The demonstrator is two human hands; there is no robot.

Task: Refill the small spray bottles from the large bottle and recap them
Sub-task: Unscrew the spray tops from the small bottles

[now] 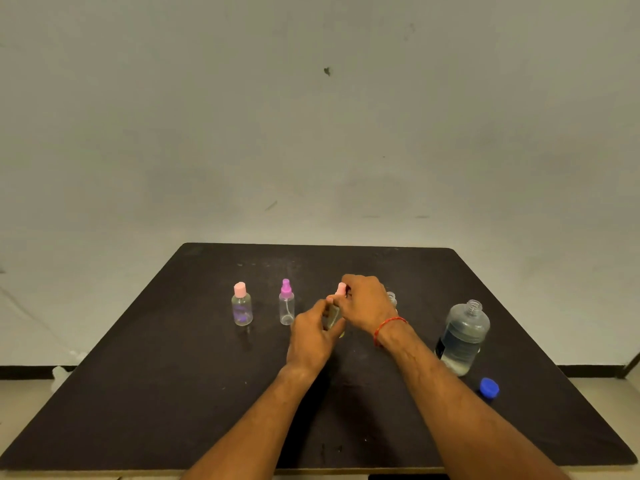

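Now left grip (313, 336) clasps spray bottle (333, 315); right grip (367, 303) pinches its pink cap (341, 289).

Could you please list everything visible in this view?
Black table: one, lower view.
Small clear bottle with pale pink cap: one, leftmost.
Small clear spray bottle with magenta top: one, beside it.
Small clear bottle with pink spray top: one, centre, held.
Uncapped small clear bottle: one, centre-right, partly hidden.
Large clear plastic bottle: one, uncapped, right.
Blue screw cap: one, near it.
Red thread bracelet: one, right wrist.
Left hand: grips held bottle's body.
Right hand: pinches its pink top.
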